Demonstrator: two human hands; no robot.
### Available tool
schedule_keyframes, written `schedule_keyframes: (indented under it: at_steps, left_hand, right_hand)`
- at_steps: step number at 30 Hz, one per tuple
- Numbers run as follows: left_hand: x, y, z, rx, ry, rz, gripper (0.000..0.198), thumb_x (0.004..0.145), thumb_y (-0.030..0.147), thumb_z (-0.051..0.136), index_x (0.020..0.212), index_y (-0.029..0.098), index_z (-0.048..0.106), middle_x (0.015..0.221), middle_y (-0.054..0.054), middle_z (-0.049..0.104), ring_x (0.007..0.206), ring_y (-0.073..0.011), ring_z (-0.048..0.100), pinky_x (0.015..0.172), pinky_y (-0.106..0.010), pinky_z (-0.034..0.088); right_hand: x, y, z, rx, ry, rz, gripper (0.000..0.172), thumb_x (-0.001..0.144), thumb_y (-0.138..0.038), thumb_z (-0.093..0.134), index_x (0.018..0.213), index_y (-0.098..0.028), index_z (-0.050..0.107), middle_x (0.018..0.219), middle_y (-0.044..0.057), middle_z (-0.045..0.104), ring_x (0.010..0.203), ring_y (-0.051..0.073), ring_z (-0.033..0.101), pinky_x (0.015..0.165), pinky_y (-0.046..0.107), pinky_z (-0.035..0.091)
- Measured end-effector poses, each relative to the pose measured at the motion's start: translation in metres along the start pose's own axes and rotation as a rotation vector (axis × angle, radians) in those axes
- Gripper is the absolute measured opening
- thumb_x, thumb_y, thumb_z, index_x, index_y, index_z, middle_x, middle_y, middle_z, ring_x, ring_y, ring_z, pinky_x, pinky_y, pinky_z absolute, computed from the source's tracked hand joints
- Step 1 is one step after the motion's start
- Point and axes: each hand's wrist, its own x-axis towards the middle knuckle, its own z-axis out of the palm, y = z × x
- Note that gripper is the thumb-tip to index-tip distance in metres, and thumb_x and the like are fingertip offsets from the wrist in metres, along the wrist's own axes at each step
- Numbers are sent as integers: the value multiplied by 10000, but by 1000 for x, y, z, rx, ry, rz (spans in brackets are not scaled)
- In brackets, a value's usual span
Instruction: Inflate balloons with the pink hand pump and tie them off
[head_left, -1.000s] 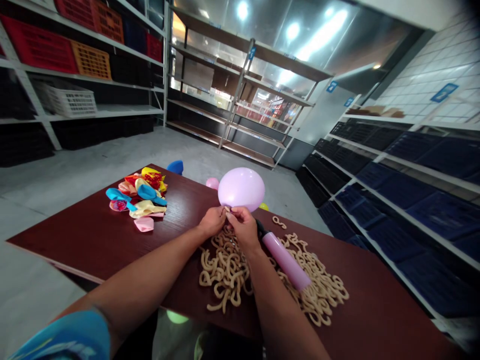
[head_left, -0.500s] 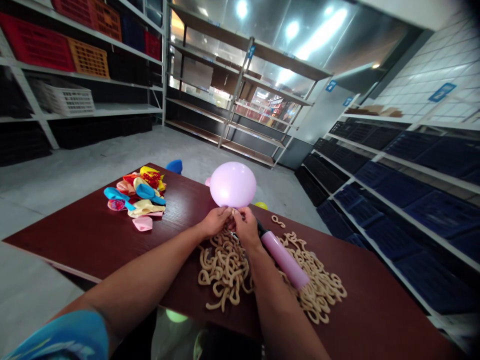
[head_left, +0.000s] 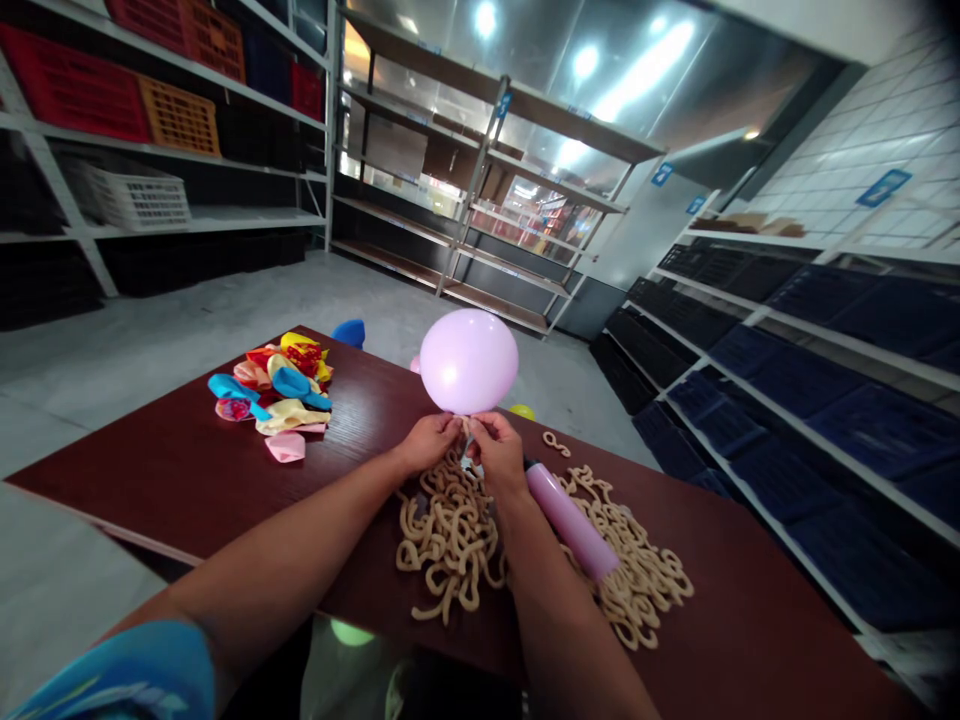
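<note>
An inflated light-purple balloon (head_left: 469, 358) stands above the table, its neck downward between my hands. My left hand (head_left: 432, 441) is closed, thumb and fingertips pinching at the balloon's neck. From the other side my right hand (head_left: 495, 449) also pinches there, fingers curled. A small tan bit shows between the fingertips; I cannot tell whether it is a separate piece. Below the hands lies a heap of tan, curled, cord-like pieces (head_left: 450, 540). A pink cylinder with a dark end, like a hand pump (head_left: 571, 522), rests by my right forearm on a second heap (head_left: 637, 570).
Deflated balloons (head_left: 289, 385) in several colours lie on the left of the dark red table (head_left: 150, 455). One curled piece (head_left: 556, 443) lies apart at the far edge. Blue (head_left: 349, 333) and yellow (head_left: 523, 411) balloons show beyond the table. Shelves with crates surround the floor.
The balloon has risen slightly and looks a little larger. My fingertips have spread slightly apart at its neck, and my right hand has shifted a little to the right.
</note>
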Motion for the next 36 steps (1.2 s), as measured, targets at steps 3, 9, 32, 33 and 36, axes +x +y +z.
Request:
schedule_keyframes:
  at_steps: [3,9,32,33,36]
  left_hand:
    - [-2,2,1,-60,-28,-15,388,818,460,395,781,139,611,665,-21,573,590,-122,474,558,-229,370]
    - [0,-6,5,-253,-45,-136,444,770,536,452,716,119,597,588,-12,538,499,-94,412,485,-221,323]
    - [-10,12,-11,-690,-536,-374,346,643,407,678,587,126,484,467,46,382,364,-7,182,369,-183,69]
    - [-11,13,-11,-684,-537,-373,335,638,394,680,587,125,487,473,43,391,364,-6,188,366,-181,74]
    - [-11,14,-12,-636,-545,-382,313,622,367,681,571,125,490,470,39,398,364,-10,212,358,-176,88]
  right_hand:
    - [2,4,-1,117,-46,75,338,610,-404,694,827,-169,584,534,-56,541,364,48,404,323,158,241]
    - [0,8,2,118,-73,89,383,594,-431,701,860,-164,633,540,-45,545,397,58,441,326,159,254]
    - [10,22,0,122,207,12,267,699,-451,555,693,-201,459,464,-79,479,383,74,408,378,203,330]
    - [10,23,1,131,207,16,268,699,-451,554,698,-202,456,460,-83,472,381,73,405,377,201,328]
    - [10,24,2,170,211,44,270,690,-447,560,707,-202,449,453,-89,466,380,74,406,379,200,334]
